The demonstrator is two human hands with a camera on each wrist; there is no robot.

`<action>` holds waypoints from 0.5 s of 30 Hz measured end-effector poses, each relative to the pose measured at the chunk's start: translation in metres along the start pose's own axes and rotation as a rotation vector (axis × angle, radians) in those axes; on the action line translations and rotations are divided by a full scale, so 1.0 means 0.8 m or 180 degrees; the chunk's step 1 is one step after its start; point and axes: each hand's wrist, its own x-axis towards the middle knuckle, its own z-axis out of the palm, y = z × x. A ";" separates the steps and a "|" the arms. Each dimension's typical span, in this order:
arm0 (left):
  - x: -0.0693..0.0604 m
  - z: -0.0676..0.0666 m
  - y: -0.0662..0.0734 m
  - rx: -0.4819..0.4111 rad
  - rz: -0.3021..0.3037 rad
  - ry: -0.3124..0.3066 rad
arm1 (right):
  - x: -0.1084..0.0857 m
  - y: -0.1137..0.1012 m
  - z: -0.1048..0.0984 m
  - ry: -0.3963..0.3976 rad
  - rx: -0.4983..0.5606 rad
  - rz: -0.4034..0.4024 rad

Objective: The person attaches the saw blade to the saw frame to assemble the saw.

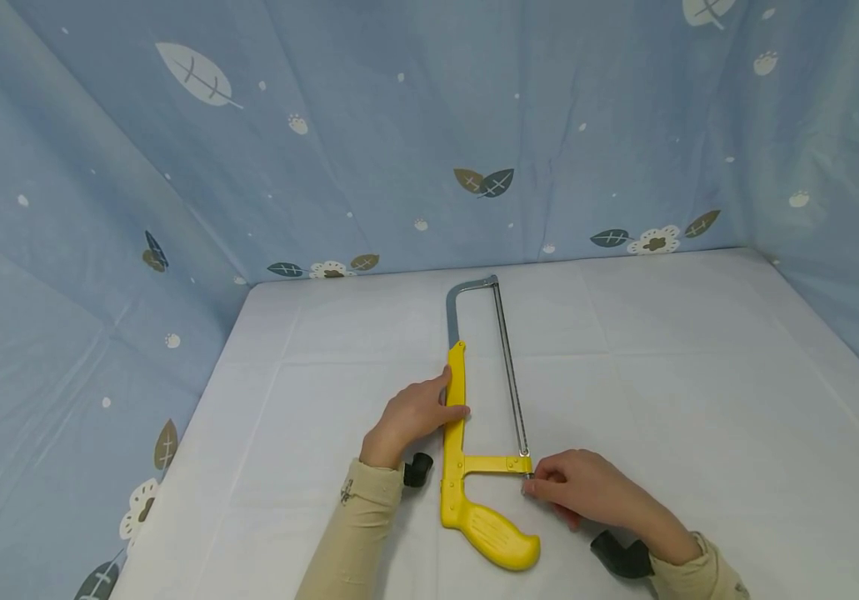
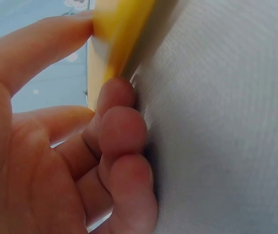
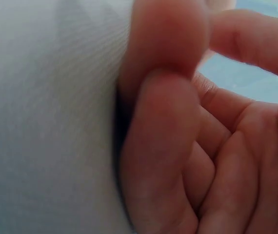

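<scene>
A hacksaw (image 1: 453,450) with a yellow frame and handle lies flat on the white cloth, its grey front bow pointing away from me. Its blade (image 1: 510,367) runs along the right side. My left hand (image 1: 414,412) grips the yellow back bar, thumb on top and fingers at the far side and beneath. In the left wrist view, the blurred yellow bar (image 2: 129,41) lies between thumb and fingertips. At the blade's near end, my right hand (image 1: 594,487) pinches the small tension screw (image 1: 528,478). Curled fingers (image 3: 163,141) hide that screw in the right wrist view.
White cloth (image 1: 699,400) covers the table around the saw. Blue leaf-patterned fabric (image 1: 369,150) hangs along the back and both sides. Black wrist-worn pieces show beneath the left wrist (image 1: 382,448) and right wrist (image 1: 672,537).
</scene>
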 end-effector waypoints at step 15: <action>0.001 0.000 -0.001 0.0034 0.0022 0.0007 | 0.001 0.003 -0.001 0.0116 0.0447 0.0084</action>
